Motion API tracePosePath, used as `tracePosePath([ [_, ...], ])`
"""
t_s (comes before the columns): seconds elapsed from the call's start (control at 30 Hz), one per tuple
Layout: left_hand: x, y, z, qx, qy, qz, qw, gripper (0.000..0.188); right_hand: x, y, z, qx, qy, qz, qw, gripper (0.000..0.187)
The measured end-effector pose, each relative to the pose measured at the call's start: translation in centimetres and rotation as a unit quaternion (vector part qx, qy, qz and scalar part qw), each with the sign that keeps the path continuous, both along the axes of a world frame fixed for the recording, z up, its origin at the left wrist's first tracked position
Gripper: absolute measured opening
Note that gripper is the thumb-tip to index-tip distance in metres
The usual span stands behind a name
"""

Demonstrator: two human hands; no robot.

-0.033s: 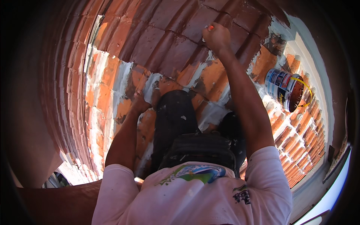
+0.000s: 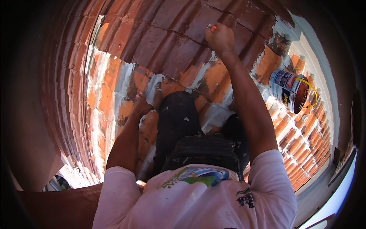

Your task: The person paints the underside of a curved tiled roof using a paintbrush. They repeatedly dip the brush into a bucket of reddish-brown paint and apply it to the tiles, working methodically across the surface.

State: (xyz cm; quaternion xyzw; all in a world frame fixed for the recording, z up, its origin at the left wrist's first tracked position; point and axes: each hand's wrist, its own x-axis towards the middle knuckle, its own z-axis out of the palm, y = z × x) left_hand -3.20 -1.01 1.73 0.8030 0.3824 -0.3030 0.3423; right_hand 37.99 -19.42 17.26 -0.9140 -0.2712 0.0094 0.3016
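My right hand (image 2: 220,39) is closed in a fist around an orange-handled tool (image 2: 214,28). Only the orange tip and a bit of metal show above the fist; its working end is hidden. Beneath it lie roof tiles coated glossy reddish-brown (image 2: 179,49). My left hand (image 2: 142,105) rests on the bare orange tiles (image 2: 124,110) just beside my left knee, fingers stretched forward, holding nothing that I can see. To the right, a paint bucket (image 2: 282,87) with a yellow handle leans on the tiles, its mouth turned rightward and reddish-brown paint inside.
Grey-white mortar strips (image 2: 124,78) run between the uncoated tiles. A pale ledge (image 2: 324,72) bounds the roof at the right. On the left, stacked tile rows (image 2: 72,87) curve along the rim. My knees (image 2: 178,114) press on uncoated tiles.
The orange tip and metal bit at my right fist have shifted very slightly as the wrist turned. My left hand and the bucket stay where they were.
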Motion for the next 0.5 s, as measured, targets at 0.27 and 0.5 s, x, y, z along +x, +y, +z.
tracePosePath([
  [0.27, 1.5, 0.8, 0.9, -0.026, -0.013, 0.009, 1.0, 0.137, -5.7, -6.4, 0.4, 0.077, 0.01, -0.032, 0.996, 0.019],
  [0.5, 0.6, 1.2, 0.1, -0.024, -0.035, 0.017, 0.999, 0.13, -12.9, -27.7, 15.5, 0.347, -0.015, -0.239, 0.907, 0.02],
])
